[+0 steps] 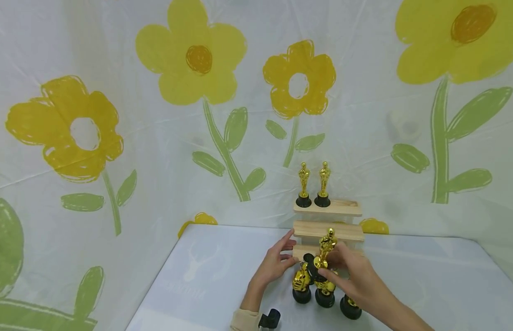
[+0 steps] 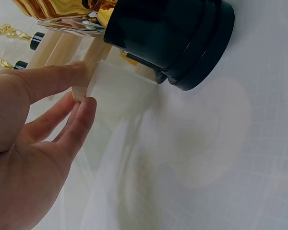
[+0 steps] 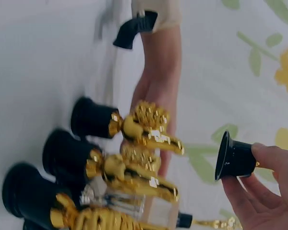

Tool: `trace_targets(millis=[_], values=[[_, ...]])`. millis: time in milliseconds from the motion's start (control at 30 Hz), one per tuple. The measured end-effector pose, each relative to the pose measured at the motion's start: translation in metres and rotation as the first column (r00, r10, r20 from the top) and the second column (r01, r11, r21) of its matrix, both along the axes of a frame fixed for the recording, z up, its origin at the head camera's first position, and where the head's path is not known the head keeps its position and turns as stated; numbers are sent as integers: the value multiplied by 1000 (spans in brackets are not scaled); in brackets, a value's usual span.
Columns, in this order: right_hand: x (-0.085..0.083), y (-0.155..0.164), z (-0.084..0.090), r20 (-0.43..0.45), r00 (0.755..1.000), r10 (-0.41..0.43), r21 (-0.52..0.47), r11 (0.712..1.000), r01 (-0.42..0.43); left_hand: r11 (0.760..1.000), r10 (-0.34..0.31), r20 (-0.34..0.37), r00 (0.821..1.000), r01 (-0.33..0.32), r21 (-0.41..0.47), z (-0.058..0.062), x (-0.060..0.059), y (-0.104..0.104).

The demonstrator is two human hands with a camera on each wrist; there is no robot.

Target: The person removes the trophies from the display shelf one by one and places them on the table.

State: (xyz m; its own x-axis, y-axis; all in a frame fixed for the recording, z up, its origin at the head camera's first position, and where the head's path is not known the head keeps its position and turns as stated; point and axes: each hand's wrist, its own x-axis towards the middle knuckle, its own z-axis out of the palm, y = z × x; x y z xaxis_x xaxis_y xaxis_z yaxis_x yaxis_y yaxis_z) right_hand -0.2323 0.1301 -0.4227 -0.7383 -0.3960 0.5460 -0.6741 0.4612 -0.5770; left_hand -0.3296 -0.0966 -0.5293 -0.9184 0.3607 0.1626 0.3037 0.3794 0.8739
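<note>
Stepped wooden shelf [image 1: 327, 231] at back of desk [image 1: 206, 276]; two trophies [image 1: 313, 185] on its top step. Right hand [image 1: 355, 271] grips a gold trophy [image 1: 322, 257] by the black base, tilted, just above three trophies [image 1: 324, 294] standing on the desk before the shelf. Left hand [image 1: 277, 264] relaxed, fingertips touching the bottom step's edge. Rightmost desk trophy mostly hidden behind the right hand.
</note>
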Motion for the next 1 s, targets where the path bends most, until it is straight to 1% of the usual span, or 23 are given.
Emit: trace_targets(millis=[133,200,433,567,667,733,867,1000], values=[[11,-7,-8,84,996,34,23,999,-36,1000,2,-15,1000,-1,12,0,0,-1],[16,-10,-14,111,992,54,28,998,-57,1000,-1,-25,1000,2,24,-1,0,-2],[25,-17,-38,78,985,152,33,987,-155,999,-16,-46,999,18,35,-6,0,-2],[26,-19,-48,144,977,160,52,984,-169,999,-20,-58,998,22,34,-5,-1,-3],[25,-20,-56,208,964,166,66,981,-183,999,-27,-64,998,30,38,-4,-2,-3],[23,-21,-62,257,950,177,67,977,-200,998,-33,-66,997,36,45,-4,-3,-2],[20,-21,-75,315,921,229,50,965,-257,997,-40,-66,997,44,61,-3,-2,-2],[17,-22,-85,364,897,251,37,958,-284,997,-38,-71,997,43,62,-3,-1,-1]])
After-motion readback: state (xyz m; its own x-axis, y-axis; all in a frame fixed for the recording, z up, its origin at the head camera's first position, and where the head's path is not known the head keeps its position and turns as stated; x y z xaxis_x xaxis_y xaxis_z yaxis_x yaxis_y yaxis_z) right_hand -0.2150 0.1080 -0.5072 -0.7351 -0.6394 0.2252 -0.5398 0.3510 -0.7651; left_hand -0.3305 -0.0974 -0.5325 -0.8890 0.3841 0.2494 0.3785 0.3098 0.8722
